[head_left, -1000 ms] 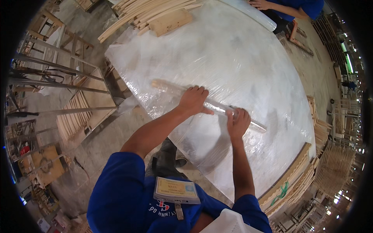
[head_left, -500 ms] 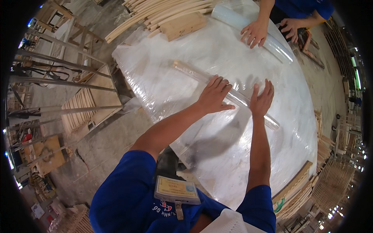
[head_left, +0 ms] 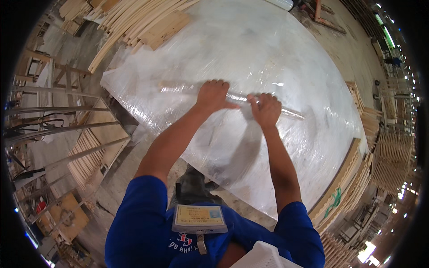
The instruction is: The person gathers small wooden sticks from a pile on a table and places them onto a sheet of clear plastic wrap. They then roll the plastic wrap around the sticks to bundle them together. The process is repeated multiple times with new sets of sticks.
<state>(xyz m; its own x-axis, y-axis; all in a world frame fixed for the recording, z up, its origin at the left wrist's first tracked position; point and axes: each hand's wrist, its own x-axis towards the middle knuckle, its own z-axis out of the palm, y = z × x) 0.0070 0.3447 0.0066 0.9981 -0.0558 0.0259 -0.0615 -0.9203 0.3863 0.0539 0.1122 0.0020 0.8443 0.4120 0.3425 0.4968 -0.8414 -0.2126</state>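
A thin roll of clear plastic film lies across a broad table covered with shiny clear wrap. Over the left part of the roll curls my left hand, its fingers together and its thumb pointing right along the near side. My right hand wraps over the roll further right, the thumb towards the left hand. Both ends of the roll stick out past my hands; the left end shows a pale tan core.
Curved wooden strips and a flat board lie at the far left of the table. Metal racking stands on the left. Wooden pieces with a green tie are at the right edge. A second roll shows at the far edge.
My fingers, spread earlier, have closed over the roll, and the right hand has come nearer the left. The view has shifted, and the co-worker's hands are out of sight.
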